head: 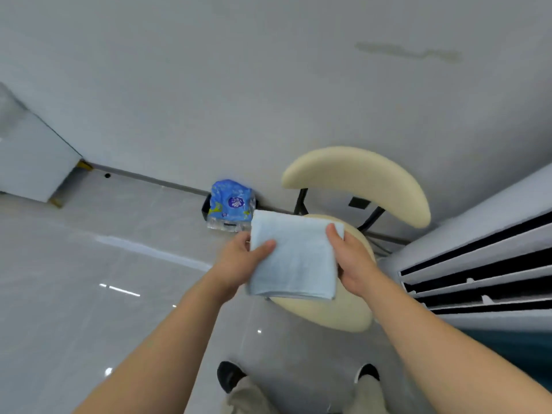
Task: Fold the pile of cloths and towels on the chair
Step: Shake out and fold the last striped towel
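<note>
Above half-hidden chair seat (pixel 337 315), folded towel (pixel 295 258) gripped by left hand (pixel 236 264), right hand (pixel 355 261)

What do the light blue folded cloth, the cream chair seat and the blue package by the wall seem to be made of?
Light blue folded cloth: probably soft terry or microfibre, matte and slightly fuzzy. Cream round chair seat: seemingly padded, given its rounded edge, covered in smooth vinyl or leather-like material; uncertain. Blue printed package: likely thin plastic film, glossy and crinkled.
</note>
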`<action>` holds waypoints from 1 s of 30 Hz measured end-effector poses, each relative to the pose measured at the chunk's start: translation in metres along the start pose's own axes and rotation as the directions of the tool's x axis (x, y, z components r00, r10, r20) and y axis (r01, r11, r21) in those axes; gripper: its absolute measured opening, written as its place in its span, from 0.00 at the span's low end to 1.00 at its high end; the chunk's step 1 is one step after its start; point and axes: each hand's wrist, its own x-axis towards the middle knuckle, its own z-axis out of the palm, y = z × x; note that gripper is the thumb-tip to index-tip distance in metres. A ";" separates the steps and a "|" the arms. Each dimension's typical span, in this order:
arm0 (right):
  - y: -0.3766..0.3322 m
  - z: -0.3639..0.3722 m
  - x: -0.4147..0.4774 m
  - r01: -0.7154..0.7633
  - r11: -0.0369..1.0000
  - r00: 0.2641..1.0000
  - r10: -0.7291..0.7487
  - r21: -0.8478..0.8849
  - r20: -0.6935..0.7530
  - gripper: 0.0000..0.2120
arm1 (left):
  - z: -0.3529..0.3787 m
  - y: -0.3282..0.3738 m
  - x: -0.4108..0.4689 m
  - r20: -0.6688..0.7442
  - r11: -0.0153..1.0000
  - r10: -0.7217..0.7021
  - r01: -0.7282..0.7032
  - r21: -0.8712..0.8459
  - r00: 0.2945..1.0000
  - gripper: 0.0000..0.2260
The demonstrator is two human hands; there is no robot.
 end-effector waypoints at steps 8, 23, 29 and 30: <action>-0.040 0.203 -0.050 0.314 0.841 0.917 -0.389 -0.440 -0.091 0.18 | -0.159 0.030 -0.064 -0.424 0.961 0.227 -0.132 0.243 0.877 0.10; -0.062 0.554 0.045 -0.280 0.960 0.887 0.260 -0.003 0.382 0.15 | -0.526 0.051 0.017 -0.420 1.000 0.012 -0.002 0.024 0.907 0.28; -0.095 0.722 0.090 -0.117 0.985 0.934 0.152 -0.125 0.323 0.24 | -0.696 0.085 0.052 -0.315 0.993 -0.016 0.052 0.106 0.949 0.13; -0.104 0.751 0.097 -0.075 0.980 0.938 0.133 -0.187 0.321 0.28 | -0.724 0.089 0.059 -0.330 0.993 -0.014 0.053 0.109 0.944 0.11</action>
